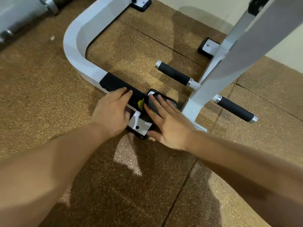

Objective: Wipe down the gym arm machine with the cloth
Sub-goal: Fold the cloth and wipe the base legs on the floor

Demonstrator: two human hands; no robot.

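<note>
Forearms (49,169) reach up-frame. At centre my right hand (167,125) presses the cloth (153,104) flat, fingers spread, on the machine's foot (139,127); my left hand (111,113) rests just beside it, fingers together, on the bar (114,83) that runs toward the upper left.

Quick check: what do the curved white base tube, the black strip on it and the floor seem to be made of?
Curved white base tube: likely painted or powder-coated steel; smooth, soft sheen. Black strip: probably ribbed rubber or grip tape, matt, fine ridges. Floor: speckled brown granular tiles, seemingly rubber, seams visible.
</note>
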